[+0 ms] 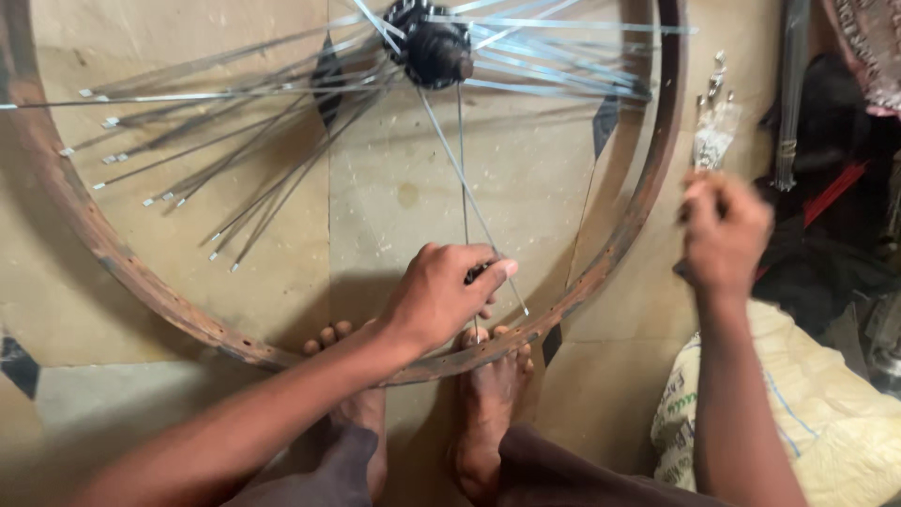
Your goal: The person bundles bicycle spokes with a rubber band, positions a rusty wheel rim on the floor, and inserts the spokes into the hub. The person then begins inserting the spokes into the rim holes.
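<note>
While we look down from above, a rusty wheel rim [84, 230] lies flat on the tiled floor [394, 188], its near edge pinned under our bare feet [488, 376]. At the left, loose spokes [188, 160] fan out from the black hub [434, 49] near the top, their free ends well short of the rim. Toward the middle, our left hand [441, 296] rests inside the rim just above its near edge, fingers pinched around a small dark tool [476, 273] right where two thin spokes [462, 178] run down from the hub toward the rim; whether it grips a spoke we cannot tell. Further right, outside the rim, our right hand [721, 230] is raised and clenched, blurred, so we cannot tell what it holds; a small clear bag of metal parts [713, 136] sits just above it. Beneath that arm lies a pale sack [835, 422].
</note>
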